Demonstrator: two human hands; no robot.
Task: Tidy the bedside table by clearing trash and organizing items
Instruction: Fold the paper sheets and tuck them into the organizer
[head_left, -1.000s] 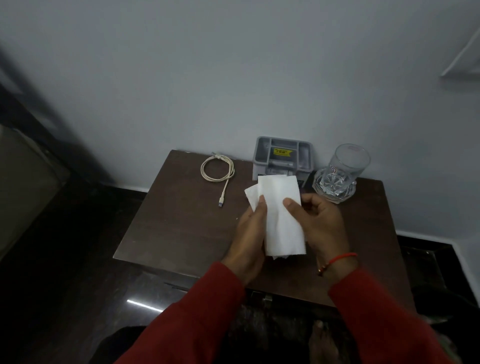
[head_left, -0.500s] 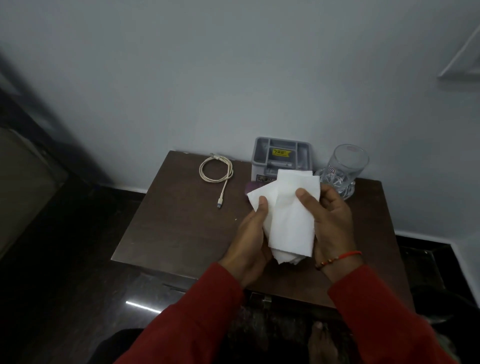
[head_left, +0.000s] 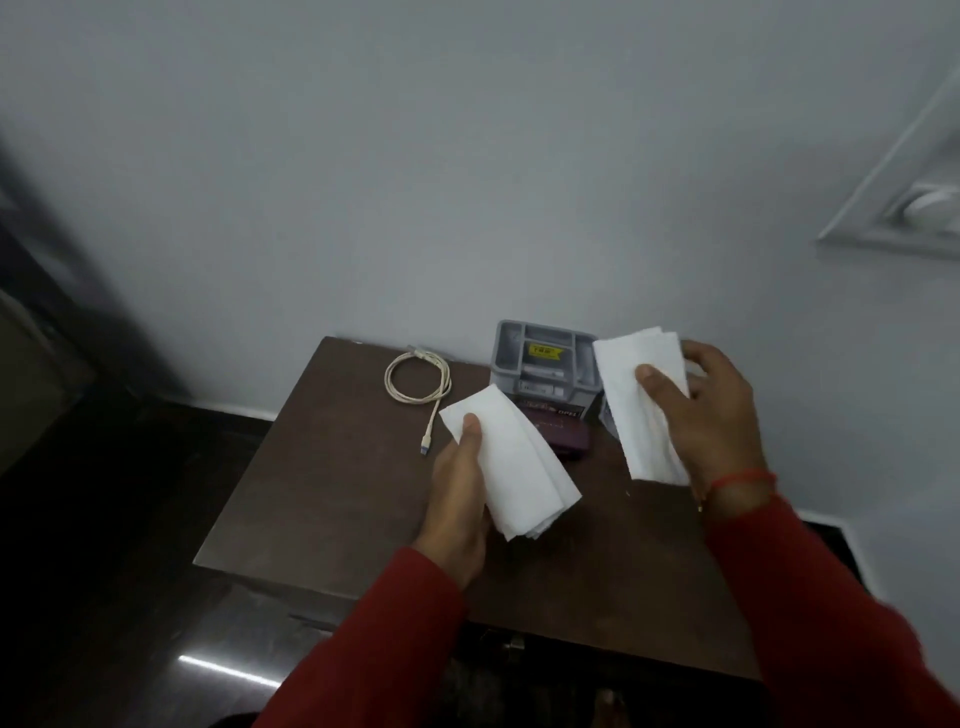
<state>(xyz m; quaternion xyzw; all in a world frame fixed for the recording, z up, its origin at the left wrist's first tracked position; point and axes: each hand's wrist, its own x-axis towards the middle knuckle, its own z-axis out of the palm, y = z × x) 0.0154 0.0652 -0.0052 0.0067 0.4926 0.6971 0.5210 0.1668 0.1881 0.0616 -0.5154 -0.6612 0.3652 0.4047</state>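
A: Where is the bedside table (head_left: 332, 499) open?
B: Its left front is bare wood. The coiled cable (head_left: 418, 383) lies at the back left.
A: And the back?
B: The grey organizer (head_left: 540, 364) stands against the wall, a dark box (head_left: 563, 439) just before it.

A plain pale grey painted wall (head_left: 467, 171) fills the upper half of the view, meeting a dark glossy floor (head_left: 104, 597) along a white skirting strip (head_left: 234, 410). At upper right, a blurred white framed fixture (head_left: 904, 208) sits on the wall. A bright streak of light (head_left: 228, 670) reflects off the floor.
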